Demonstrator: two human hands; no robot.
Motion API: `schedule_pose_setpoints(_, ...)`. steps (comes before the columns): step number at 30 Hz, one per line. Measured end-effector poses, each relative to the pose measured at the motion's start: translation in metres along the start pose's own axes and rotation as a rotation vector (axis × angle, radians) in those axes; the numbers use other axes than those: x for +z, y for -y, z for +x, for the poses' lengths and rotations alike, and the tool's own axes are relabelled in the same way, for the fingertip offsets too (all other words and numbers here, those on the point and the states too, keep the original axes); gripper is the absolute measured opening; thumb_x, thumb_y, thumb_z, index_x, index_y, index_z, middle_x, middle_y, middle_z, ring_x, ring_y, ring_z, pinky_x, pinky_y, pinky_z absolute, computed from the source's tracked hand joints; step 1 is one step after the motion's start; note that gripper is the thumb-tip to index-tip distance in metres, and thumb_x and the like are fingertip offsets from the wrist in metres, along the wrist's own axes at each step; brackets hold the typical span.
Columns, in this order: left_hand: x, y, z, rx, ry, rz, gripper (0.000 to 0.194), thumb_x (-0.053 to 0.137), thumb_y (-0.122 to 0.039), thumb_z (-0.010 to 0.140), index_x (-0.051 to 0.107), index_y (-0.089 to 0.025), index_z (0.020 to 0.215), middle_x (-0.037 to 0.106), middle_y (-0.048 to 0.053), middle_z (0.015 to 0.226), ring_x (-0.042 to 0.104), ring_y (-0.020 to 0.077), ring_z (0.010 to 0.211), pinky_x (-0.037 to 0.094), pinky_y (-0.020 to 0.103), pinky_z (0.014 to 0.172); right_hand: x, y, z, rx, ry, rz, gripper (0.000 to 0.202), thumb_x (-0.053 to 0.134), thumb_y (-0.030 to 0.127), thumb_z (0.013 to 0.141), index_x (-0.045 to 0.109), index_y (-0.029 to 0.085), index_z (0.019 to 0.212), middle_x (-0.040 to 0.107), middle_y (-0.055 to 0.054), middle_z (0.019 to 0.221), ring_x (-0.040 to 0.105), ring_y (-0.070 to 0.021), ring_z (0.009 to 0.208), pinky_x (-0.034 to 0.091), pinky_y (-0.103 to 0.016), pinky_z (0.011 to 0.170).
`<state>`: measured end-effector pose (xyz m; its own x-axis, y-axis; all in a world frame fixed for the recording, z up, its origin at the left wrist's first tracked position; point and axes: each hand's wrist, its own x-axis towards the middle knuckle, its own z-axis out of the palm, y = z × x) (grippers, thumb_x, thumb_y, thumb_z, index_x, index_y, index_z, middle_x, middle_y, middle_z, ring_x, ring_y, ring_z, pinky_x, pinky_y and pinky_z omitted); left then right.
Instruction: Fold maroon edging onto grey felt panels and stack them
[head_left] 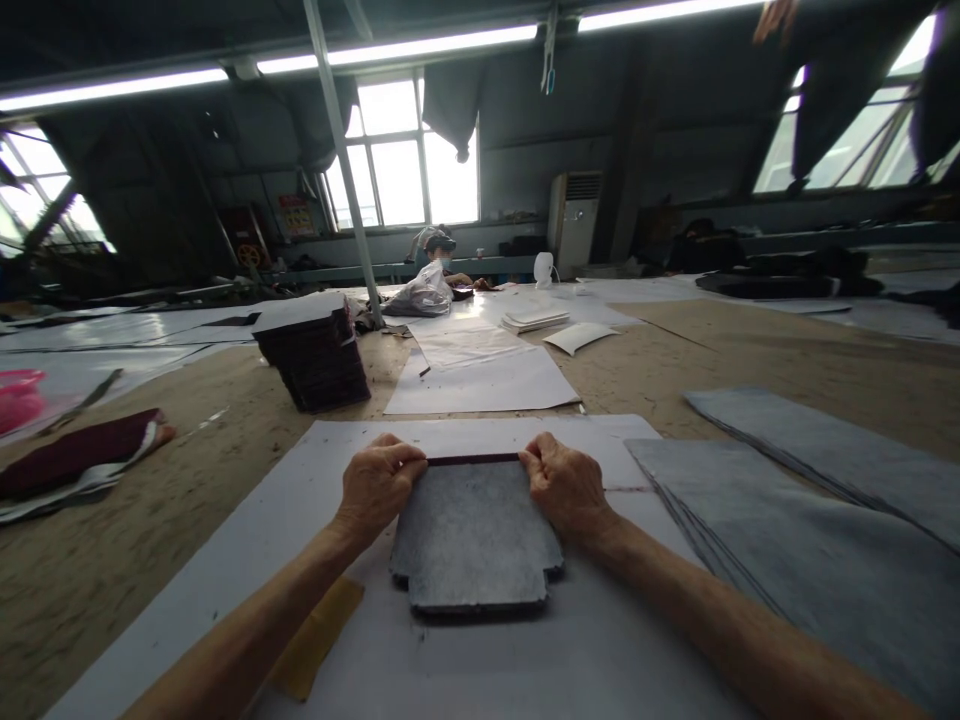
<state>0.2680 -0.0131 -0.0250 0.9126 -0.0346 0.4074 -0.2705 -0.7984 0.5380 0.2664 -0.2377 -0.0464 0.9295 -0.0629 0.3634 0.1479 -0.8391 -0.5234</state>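
Note:
A grey, felt-like cut piece [476,530] with notched lower corners lies before me on a white sheet [255,560]. Along its far edge runs a dark maroon strip [472,460]. My left hand [379,485] pinches the far left corner between thumb and fingers. At the far right corner, my right hand [566,485] grips the same edge in a matching pinch. The grey piece looks thick, perhaps several layers, though I cannot tell for sure.
Stacked grey sheets [795,530] lie to the right. A tall stack of dark maroon pieces [315,355] stands at the back left, near a folded maroon cloth [82,455]. Yellow tape [319,640] lies by my left forearm. Across the table sits another person [439,255].

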Motion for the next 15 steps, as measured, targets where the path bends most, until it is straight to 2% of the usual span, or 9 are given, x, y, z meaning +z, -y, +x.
schedule_pose_setpoints(5, 0.003, 0.010, -0.001, 0.003, 0.013, -0.060, 0.023, 0.053, -0.040, 0.069, 0.069, -0.023, 0.072, 0.060, 0.000, 0.082, 0.055, 0.0143, 0.072, 0.041, 0.025, 0.067, -0.002, 0.004, -0.002, 0.096, 0.009, 0.079, 0.009, 0.049, 0.020, 0.080, 0.056, 0.015, 0.083, 0.062, -0.008, 0.079, 0.056, -0.0198, 0.076, 0.031, -0.029, 0.066)
schedule_pose_setpoints(9, 0.000, 0.014, -0.004, -0.021, 0.055, -0.106, 0.034, 0.054, -0.051, 0.063, 0.069, -0.023, 0.075, 0.062, 0.002, 0.088, 0.055, 0.0177, 0.067, 0.042, 0.029, 0.064, -0.004, 0.004, 0.000, 0.253, 0.076, 0.229, 0.012, 0.052, 0.026, 0.082, 0.059, 0.016, 0.080, 0.061, -0.002, 0.074, 0.056, -0.0132, 0.070, 0.039, -0.025, 0.062)
schedule_pose_setpoints(12, 0.001, 0.019, -0.003, -0.020, 0.097, -0.055, 0.036, 0.051, -0.053, 0.061, 0.068, -0.026, 0.077, 0.063, 0.003, 0.093, 0.057, 0.0213, 0.069, 0.044, 0.035, 0.069, -0.006, 0.000, 0.005, 0.344, 0.156, 0.374, 0.023, 0.044, 0.030, 0.089, 0.058, 0.013, 0.083, 0.059, 0.000, 0.069, 0.054, -0.0083, 0.057, 0.044, -0.022, 0.053)
schedule_pose_setpoints(15, 0.004, 0.021, -0.001, 0.012, 0.090, 0.037, 0.036, 0.046, -0.052, 0.065, 0.067, -0.026, 0.077, 0.063, 0.005, 0.095, 0.059, 0.0242, 0.072, 0.044, 0.039, 0.071, -0.015, -0.004, 0.002, 0.379, 0.181, 0.470, 0.029, 0.034, 0.029, 0.094, 0.056, 0.010, 0.089, 0.060, -0.001, 0.074, 0.055, -0.0073, 0.057, 0.046, -0.020, 0.050)
